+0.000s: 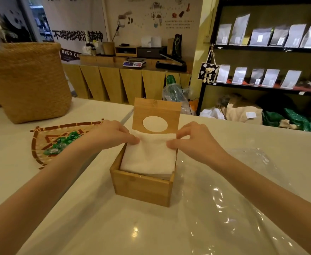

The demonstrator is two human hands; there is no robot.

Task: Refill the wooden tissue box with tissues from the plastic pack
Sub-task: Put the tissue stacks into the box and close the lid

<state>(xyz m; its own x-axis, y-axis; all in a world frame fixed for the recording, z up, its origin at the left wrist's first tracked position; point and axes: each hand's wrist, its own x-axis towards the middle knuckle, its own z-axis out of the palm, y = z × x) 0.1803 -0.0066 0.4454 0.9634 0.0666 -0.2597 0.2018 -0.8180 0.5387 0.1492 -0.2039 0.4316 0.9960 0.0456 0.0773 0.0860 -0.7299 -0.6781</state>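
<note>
Between my fingers, the tissues (149, 155) sit tilted in the wooden box (143, 186); left hand (112, 133) and right hand (193, 138) pinch the far corners. Next, I'd press them flat.

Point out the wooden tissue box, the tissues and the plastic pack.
wooden tissue box (141, 188): head view, front wall.
tissues (149, 157): head view, middle of the top sheet.
plastic pack (243, 208): head view, crinkled clear film.

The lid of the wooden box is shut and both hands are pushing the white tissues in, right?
Not quite. The head view shows the lid standing open. The rest holds: the left hand and right hand both press the white tissues into the wooden box.
</note>
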